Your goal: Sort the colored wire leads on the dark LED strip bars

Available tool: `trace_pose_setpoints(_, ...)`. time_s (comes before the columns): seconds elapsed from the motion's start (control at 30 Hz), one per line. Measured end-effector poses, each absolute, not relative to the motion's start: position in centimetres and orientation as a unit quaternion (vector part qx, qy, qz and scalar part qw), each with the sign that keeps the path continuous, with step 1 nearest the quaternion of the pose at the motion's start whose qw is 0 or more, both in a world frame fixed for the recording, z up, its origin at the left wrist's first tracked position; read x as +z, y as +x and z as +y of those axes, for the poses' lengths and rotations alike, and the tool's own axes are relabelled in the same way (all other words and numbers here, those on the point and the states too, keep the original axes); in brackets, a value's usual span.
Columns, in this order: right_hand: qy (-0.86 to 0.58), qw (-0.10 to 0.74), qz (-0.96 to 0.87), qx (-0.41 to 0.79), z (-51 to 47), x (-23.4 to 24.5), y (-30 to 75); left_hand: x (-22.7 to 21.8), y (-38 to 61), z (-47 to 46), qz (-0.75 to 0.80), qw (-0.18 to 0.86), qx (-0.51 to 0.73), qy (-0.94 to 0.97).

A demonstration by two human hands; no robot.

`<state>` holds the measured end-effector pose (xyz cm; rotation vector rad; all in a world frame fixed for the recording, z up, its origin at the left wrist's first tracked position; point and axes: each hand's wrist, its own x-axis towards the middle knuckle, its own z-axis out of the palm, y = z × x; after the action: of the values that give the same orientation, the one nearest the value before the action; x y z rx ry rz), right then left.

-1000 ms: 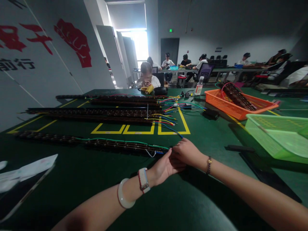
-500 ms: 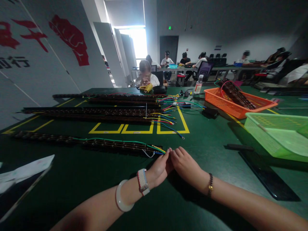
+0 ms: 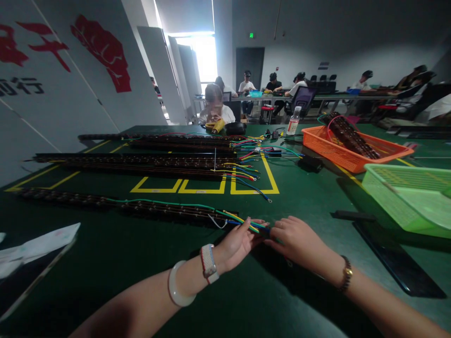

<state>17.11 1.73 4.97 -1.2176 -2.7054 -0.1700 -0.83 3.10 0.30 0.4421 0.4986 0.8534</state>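
A long dark strip (image 3: 148, 208) lies across the green table (image 3: 303, 197) in front of me, with a green wire along it and a bundle of coloured wires (image 3: 246, 223) at its right end. My left hand (image 3: 239, 243) pinches those wires between thumb and fingers. My right hand (image 3: 298, 239) is closed on the same wire ends just to the right, fingertips almost touching the left hand.
More long dark strips (image 3: 141, 162) with coloured leads lie further back beside yellow tape squares (image 3: 204, 188). An orange basket (image 3: 352, 150) with strips and a green basket (image 3: 408, 197) stand at the right. Papers (image 3: 31, 249) lie at the left. A person sits across the table; others work at far tables.
My right hand has slid a little to the right along the wires, drawing them out from between my left fingers. The left hand stayed at the strip's end.
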Motion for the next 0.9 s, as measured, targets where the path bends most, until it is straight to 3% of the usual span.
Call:
trace_pose_setpoints(0.17,-0.417,0.031,-0.908,-0.024,1.8,3.9,17.2,0.2,-0.9,3.1,0.246,0.853,0.412,0.206)
trace_pose_setpoints(0.47,-0.471,0.025,-0.878,0.076,1.8,4.8,17.0,0.7,-0.9,3.1,0.272,0.847,0.409,0.205)
trace_pose_setpoints(0.7,-0.527,0.112,-0.837,0.091,3.7,6.2,19.0,1.1,-1.0,2.9,0.261,0.846,0.402,0.233)
trace_pose_setpoints(0.9,-0.543,0.201,-0.813,0.054,7.0,4.8,19.4,0.8,-1.2,2.9,0.266,0.839,0.408,0.243)
